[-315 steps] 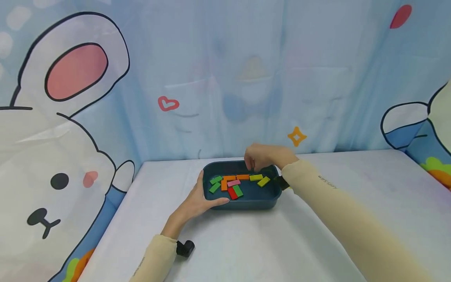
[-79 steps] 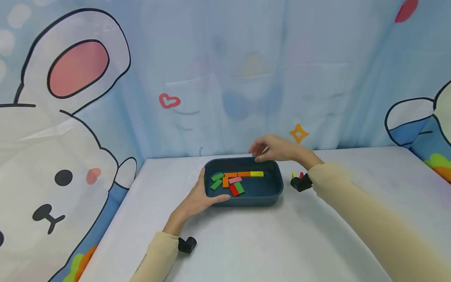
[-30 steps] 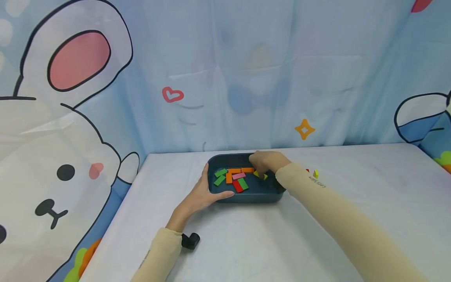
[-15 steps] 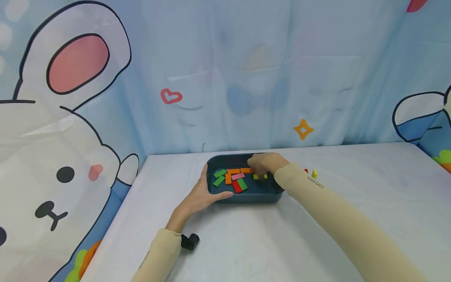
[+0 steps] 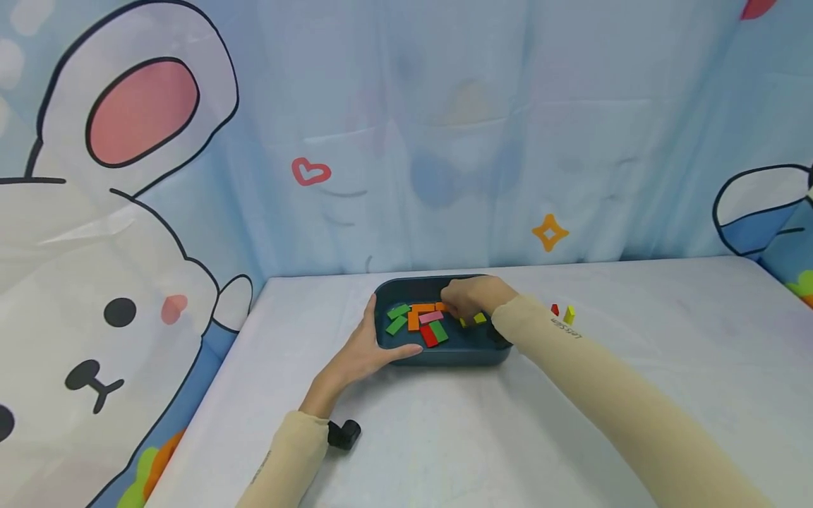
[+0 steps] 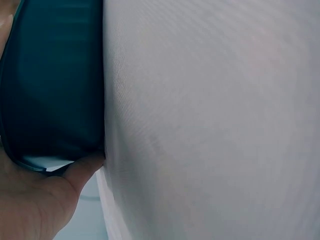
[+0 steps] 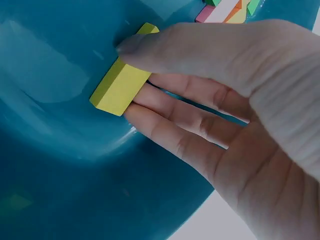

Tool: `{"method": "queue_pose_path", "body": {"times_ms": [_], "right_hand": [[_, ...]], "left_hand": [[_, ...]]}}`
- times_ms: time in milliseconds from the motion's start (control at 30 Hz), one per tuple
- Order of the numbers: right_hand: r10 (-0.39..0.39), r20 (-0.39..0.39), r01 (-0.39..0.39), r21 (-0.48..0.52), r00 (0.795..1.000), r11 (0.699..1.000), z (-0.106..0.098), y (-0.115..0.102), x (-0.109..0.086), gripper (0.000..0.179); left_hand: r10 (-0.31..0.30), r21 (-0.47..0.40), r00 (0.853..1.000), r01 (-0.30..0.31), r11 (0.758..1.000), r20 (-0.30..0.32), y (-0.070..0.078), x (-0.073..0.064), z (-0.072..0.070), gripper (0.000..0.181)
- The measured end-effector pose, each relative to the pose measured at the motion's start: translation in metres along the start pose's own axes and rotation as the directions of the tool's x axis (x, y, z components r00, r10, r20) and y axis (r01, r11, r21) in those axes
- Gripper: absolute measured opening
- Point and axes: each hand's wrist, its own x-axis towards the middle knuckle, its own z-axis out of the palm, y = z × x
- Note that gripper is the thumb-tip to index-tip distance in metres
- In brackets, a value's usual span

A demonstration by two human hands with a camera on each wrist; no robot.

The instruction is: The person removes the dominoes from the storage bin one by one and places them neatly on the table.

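A dark teal plastic bin (image 5: pixel 451 358) stands on the white table. My left hand (image 5: pixel 362 349) grips its left end, thumb along the near rim and fingers at the far side; in the left wrist view this hand (image 6: pixel 47 195) wraps the bin's wall (image 6: pixel 55 90). Inside the bin my right hand (image 5: pixel 473 296) reaches down at the right half. Thumb and fingertips pinch a yellow domino-like block (image 7: pixel 117 90) on the bin floor, as the right wrist view shows. Left of it lie orange (image 5: pixel 414 322), pink (image 5: pixel 430 317), red (image 5: pixel 428 336) and green (image 5: pixel 397 325) blocks.
Right of the bin, partly behind the right sleeve (image 5: pixel 571 353), a red block (image 5: pixel 555 309) and a yellow block (image 5: pixel 569 315) stand on the table. A blue cartoon curtain (image 5: pixel 444 141) hangs behind the table. A black wrist camera (image 5: pixel 344 434) sits below the left hand.
One of two yellow blocks seen earlier has left the bin. My right hand, above the bin before, came down to the remaining yellow block and has turned it slightly. The left hand stays put.
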Motion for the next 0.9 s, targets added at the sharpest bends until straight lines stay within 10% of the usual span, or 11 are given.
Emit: {"method": "queue_pose_path", "body": {"times_ms": [367, 600, 767, 900], "right_hand": [[0.009, -0.001, -0.009, -0.075, 1.000, 0.997, 0.000, -0.005, 0.000, 0.018], [-0.151, -0.067, 0.150, -0.006, 0.986, 0.989, -0.002, -0.002, -0.013, 0.016], [-0.294, -0.235, 0.331, 0.139, 0.926, 0.933, -0.008, 0.012, -0.038, 0.020], [-0.338, -0.405, 0.479, 0.322, 0.850, 0.817, -0.014, 0.034, -0.066, 0.019]], "left_hand": [[0.003, -0.005, 1.000, -0.003, 1.000, -0.003, 0.002, -0.001, -0.001, 0.137], [0.001, 0.001, 1.000, -0.001, 1.000, -0.004, 0.002, 0.000, 0.001, 0.133], [-0.002, -0.004, 1.000, 0.002, 1.000, -0.009, 0.002, 0.001, 0.002, 0.132], [-0.001, -0.002, 1.000, 0.001, 1.000, -0.009, 0.002, 0.001, 0.002, 0.132]]}}
